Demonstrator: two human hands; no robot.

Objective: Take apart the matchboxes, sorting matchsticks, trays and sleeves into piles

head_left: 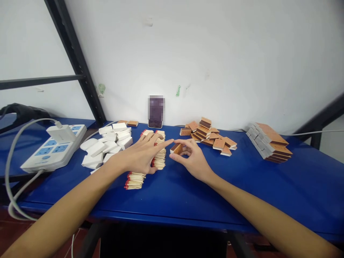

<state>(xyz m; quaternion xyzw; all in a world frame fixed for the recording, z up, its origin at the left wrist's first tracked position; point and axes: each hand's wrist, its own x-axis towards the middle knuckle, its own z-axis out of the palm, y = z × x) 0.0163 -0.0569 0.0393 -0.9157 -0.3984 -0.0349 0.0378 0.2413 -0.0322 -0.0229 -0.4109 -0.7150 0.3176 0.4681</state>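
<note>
My left hand lies with fingers stretched out over a heap of red-tipped matches in the middle of the blue table. Its index finger points right, toward a small brown matchbox. My right hand pinches that matchbox between thumb and fingertips, just right of the matches. A smaller bundle of matches lies nearer the front edge, under my left wrist.
White inner trays are heaped at the left. Brown matchboxes pile up behind my right hand, and a neat stack lies far right. A power strip with a plug sits far left. A phone leans on the wall.
</note>
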